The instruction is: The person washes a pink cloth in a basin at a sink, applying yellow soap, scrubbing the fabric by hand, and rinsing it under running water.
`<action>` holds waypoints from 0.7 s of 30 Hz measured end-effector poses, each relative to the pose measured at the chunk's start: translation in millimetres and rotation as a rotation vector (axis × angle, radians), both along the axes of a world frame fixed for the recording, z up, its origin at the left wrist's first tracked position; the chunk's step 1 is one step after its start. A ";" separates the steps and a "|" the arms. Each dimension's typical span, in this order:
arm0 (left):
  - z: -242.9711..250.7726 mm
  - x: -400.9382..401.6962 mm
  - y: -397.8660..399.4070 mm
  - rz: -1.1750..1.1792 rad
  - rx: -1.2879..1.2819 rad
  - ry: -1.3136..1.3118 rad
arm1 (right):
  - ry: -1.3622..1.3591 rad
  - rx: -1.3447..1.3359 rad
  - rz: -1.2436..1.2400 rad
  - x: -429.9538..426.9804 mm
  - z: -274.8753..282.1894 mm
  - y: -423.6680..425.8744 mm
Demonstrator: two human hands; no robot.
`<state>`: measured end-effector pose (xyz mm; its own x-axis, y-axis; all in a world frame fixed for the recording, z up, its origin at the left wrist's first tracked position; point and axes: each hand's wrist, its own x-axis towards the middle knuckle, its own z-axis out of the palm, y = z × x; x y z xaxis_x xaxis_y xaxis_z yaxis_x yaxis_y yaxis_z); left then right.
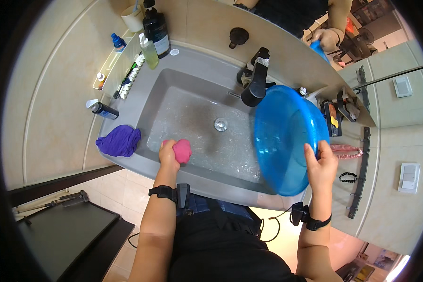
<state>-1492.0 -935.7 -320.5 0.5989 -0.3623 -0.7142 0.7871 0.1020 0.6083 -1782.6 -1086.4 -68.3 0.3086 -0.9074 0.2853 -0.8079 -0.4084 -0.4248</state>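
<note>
My left hand (167, 155) grips a bunched pink cloth (182, 151) over the near left part of the grey washbasin (194, 79). At the right side of the basin, my right hand (320, 164) holds a translucent blue plastic basin (282, 141) by its rim. The plastic basin is tipped up, with its hollow facing left. Water with some foam lies on the washbasin floor around the metal drain plug (221, 124). A crumpled purple cloth (119, 141) rests on the washbasin's left corner.
A black faucet (256, 79) reaches over the basin close to the blue rim. Along the left ledge stand a dark pump bottle (157, 33), a yellowish pump bottle (149, 53) and a small spray bottle (105, 110). A mirror (303, 24) runs behind. A hook rail (359, 172) is at right.
</note>
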 end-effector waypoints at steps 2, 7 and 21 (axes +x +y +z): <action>6.7 -1.1 -1.5 -0.015 0.029 0.036 | -0.282 0.264 -0.094 -7.4 -7.6 -12.6; 16.3 1.2 2.8 0.060 -0.017 0.052 | -0.984 0.762 -0.177 -36.5 -98.6 -31.4; 89.4 7.1 -18.3 -0.127 -0.202 0.018 | -0.077 0.021 0.238 35.5 -149.6 -131.5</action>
